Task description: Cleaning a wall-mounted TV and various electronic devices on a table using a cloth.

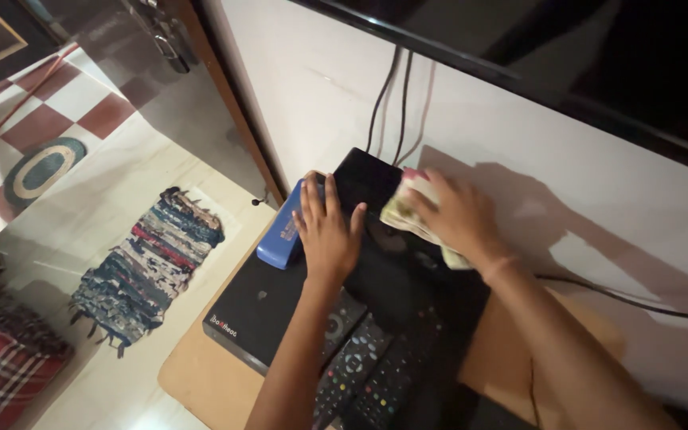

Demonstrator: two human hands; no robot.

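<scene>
Wooden shelf (201, 374) against white wall, left hand (326, 227) flat, fingers spread on black set-top box (384, 271), right hand (455, 215) clutching pale cloth (400, 213), blue box (280, 231) beside, remotes (368, 374) below.

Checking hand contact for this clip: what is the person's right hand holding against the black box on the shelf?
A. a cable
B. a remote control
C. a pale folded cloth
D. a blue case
C: the right hand grips a pale folded cloth pressed on the black box, while the left hand lies flat beside the blue case; the remote controls lie untouched lower down.
</scene>
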